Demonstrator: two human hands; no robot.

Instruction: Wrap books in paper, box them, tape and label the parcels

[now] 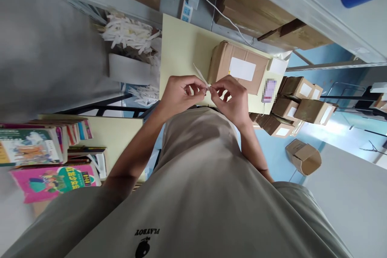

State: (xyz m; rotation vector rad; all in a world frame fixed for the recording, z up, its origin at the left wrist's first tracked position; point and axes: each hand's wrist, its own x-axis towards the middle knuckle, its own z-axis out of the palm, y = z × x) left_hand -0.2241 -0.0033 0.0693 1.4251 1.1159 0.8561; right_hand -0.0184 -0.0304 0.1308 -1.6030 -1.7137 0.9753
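Note:
My left hand (pixel 183 94) and my right hand (pixel 232 100) meet fingertip to fingertip over the near edge of a pale yellow table (pixel 178 48). Between their pinched fingers is a thin whitish strip (pixel 198 72), its free end sticking up and to the left. Its material is hard to make out, and the fingers hide the part they hold. Just beyond my right hand, a closed cardboard box (pixel 260 75) with a white label (pixel 242 68) lies on the table.
Right of the box are a pixelated phone-like object (pixel 269 90) and a small white box (pixel 278 65). A power strip (pixel 186 10) lies beyond the table. Bundled white strips (pixel 130 34) and books (pixel 54 181) are at left. Stacked cartons (pixel 290 109) stand at right.

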